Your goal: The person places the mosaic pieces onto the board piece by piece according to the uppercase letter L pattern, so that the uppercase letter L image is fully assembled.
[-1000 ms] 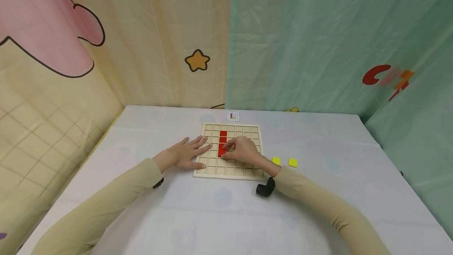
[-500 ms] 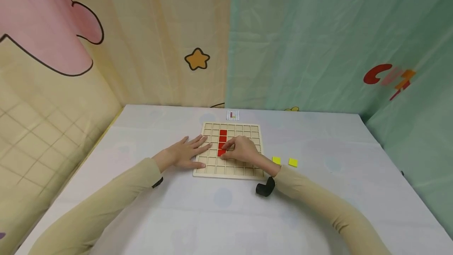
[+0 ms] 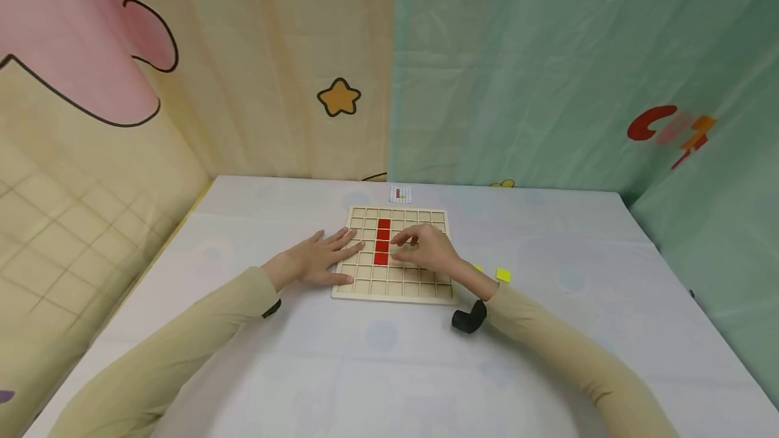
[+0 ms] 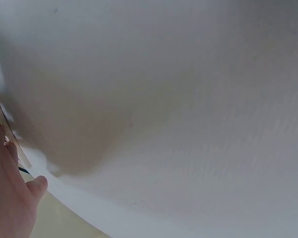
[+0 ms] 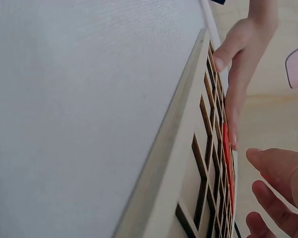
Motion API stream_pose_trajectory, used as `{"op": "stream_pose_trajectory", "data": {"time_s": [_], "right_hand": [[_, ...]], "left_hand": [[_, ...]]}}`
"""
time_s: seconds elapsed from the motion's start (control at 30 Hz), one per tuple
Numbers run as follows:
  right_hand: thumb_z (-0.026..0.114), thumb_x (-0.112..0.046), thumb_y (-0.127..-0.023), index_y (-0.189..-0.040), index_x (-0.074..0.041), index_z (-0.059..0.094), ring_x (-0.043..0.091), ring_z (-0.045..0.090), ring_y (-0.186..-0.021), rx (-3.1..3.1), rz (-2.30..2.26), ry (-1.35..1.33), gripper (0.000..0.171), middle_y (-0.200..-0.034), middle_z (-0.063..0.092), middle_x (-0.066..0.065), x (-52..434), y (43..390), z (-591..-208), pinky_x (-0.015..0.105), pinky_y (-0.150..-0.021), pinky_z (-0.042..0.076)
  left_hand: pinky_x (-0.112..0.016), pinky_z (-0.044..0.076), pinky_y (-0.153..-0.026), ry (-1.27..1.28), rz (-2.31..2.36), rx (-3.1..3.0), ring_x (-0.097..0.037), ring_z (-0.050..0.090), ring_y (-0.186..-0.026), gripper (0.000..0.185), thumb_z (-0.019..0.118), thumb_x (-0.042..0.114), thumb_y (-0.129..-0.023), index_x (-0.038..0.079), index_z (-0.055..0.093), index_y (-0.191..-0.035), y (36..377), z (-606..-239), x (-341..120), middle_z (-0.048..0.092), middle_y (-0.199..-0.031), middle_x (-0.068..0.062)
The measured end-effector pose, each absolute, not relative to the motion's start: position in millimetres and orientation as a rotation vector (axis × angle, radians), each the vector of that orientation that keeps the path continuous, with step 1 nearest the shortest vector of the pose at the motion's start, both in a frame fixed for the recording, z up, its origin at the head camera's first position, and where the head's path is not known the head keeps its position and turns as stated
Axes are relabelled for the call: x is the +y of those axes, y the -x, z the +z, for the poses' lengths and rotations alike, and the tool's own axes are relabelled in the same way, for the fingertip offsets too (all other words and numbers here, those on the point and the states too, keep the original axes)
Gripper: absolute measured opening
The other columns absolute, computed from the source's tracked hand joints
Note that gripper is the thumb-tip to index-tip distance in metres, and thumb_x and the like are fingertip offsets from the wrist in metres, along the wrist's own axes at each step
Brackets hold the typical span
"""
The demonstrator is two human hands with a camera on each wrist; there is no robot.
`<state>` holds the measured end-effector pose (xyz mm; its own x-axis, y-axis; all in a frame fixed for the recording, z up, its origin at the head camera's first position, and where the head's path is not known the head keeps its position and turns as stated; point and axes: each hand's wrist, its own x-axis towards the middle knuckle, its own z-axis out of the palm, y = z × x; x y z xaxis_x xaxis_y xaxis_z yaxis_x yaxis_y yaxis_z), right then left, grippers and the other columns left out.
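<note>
The left hand (image 3: 316, 259) lies flat on the square wooden grid board (image 3: 395, 289); the right hand (image 3: 429, 252) hovers loose-fingered, holding nothing, beside the red square tiles (image 3: 383, 242). A stray fingertip could nudge them askew.

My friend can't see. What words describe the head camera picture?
Two hands rest on a wooden grid board on a white table: the left hand lies flat, the right hand hovers beside a column of red tiles. A yellow tile lies nearby.
</note>
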<state>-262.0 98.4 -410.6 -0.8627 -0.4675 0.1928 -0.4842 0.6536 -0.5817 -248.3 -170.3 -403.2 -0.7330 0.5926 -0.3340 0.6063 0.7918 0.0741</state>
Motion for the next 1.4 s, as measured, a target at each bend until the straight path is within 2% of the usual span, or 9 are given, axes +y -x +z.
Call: {"op": "stream_pose_trajectory", "data": {"time_s": [0.23,0.4,0.73,0.97,1.2,1.4], "right_hand": [[0.079,-0.021,-0.080,-0.101,-0.010,0.076,0.022,0.063,-0.090,-2.800,1.031,-0.822,0.024,-0.094,0.074,0.004,127.5,265.9,-402.7,0.038,-0.079,0.051],[0.080,-0.020,-0.078,-0.102,-0.008,0.075,0.025,0.060,-0.090,-2.782,1.024,-0.783,0.027,-0.094,0.074,0.007,152.9,267.2,-397.8,0.045,-0.082,0.049],[0.079,-0.026,-0.079,-0.106,-0.009,0.074,0.020,0.059,-0.089,-2.836,0.938,-0.722,0.032,-0.094,0.073,0.003,203.1,265.7,-402.6,0.039,-0.079,0.048],[0.081,-0.029,-0.077,-0.108,-0.010,0.073,0.023,0.058,-0.090,-2.918,0.876,-0.740,0.037,-0.092,0.072,0.001,231.0,259.2,-400.8,0.041,-0.078,0.047],[0.082,-0.034,-0.075,-0.106,-0.012,0.074,0.017,0.056,-0.085,-2.968,0.815,-0.781,0.039,-0.088,0.071,-0.004,250.9,254.5,-406.1,0.030,-0.073,0.043],[0.084,-0.035,-0.071,-0.099,-0.015,0.075,0.009,0.053,-0.079,-2.979,0.791,-0.826,0.036,-0.081,0.069,-0.011,257.5,248.0,-418.5,0.024,-0.069,0.041]], "left_hand": [[-0.061,0.006,-0.117,-0.917,-0.040,2.636,-0.028,0.000,-0.151,0.080,0.039,0.066,-0.093,0.025,0.011,-0.156,249.3,-404.6,-170.0,-0.001,-0.164,-0.006],[-0.062,0.006,-0.117,-0.917,-0.029,2.636,-0.028,0.000,-0.151,0.081,0.039,0.067,-0.092,0.026,0.011,-0.156,248.6,-407.5,-171.1,-0.001,-0.164,-0.006],[-0.062,0.007,-0.117,-0.930,-0.029,2.643,-0.028,-0.001,-0.151,0.080,0.038,0.067,-0.092,0.027,0.011,-0.156,248.7,-409.7,-171.9,0.000,-0.164,-0.005],[-0.062,0.007,-0.117,-0.927,-0.030,2.647,-0.028,0.000,-0.151,0.080,0.039,0.066,-0.093,0.025,0.012,-0.156,247.6,-408.0,-169.5,0.000,-0.164,-0.006],[-0.061,0.007,-0.117,-0.916,-0.039,2.654,-0.028,0.000,-0.151,0.080,0.038,0.067,-0.092,0.026,0.011,-0.156,248.0,-407.1,-170.8,0.000,-0.164,-0.005],[-0.062,0.006,-0.117,-0.912,-0.030,2.648,-0.028,0.000,-0.151,0.080,0.039,0.066,-0.093,0.025,0.012,-0.156,247.3,-405.7,-170.2,-0.001,-0.164,-0.006]]}}
